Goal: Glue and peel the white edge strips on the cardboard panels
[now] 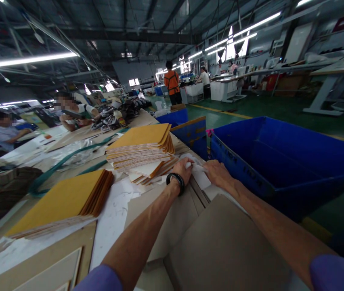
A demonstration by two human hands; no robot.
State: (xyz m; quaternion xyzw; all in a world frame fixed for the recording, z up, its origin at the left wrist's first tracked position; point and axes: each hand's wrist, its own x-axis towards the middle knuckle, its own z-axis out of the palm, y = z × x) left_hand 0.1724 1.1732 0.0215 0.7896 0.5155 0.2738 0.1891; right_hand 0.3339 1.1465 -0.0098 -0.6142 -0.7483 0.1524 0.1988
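Head view: white sheet between left hand and right hand, both pinching it.

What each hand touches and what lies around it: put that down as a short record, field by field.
left hand: left hand, at thin whitish material; black bracelet on its wrist
right hand: right hand, at the same material
grip: too blurred to tell exactly
beneath forearms: grey-brown sheets
beyond left hand: layered yellow stack
nearer, further left: second yellow stack
right of table: blue bin
background: person in orange top, standing
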